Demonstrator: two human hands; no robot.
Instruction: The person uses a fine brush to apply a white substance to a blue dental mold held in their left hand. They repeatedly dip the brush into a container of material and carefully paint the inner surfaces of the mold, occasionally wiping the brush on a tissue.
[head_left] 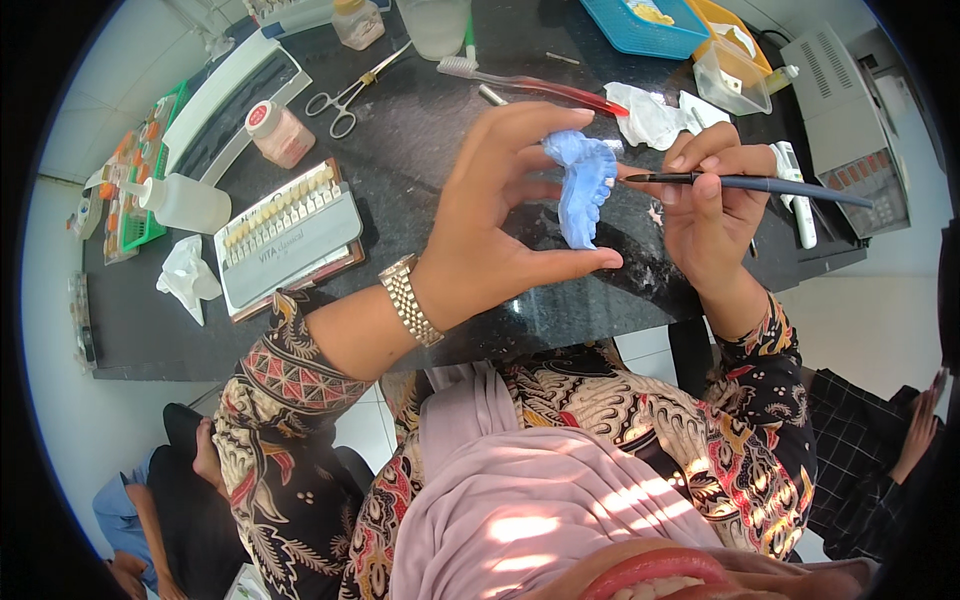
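A blue dental cast [578,192] with a row of tooth shapes is held upright in my left hand [478,215], gripped at its edges between the thumb below and the fingers above. The tooth side faces right. My right hand [712,225] pinches a slim brush [800,186] with a dark handle, held roughly level. Its dark tip points left, close to the teeth of the cast; whether it touches them I cannot tell. A red-handled toothbrush [540,86] lies on the black bench just beyond my left hand.
Left on the black bench [400,190] are a tooth shade guide [292,240], a squeeze bottle [188,204], a pink powder jar [280,136] and scissor-handled forceps [345,100]. Crumpled tissue [645,118], a clear tub [730,80] and a blue basket [650,32] stand far right. People sit either side.
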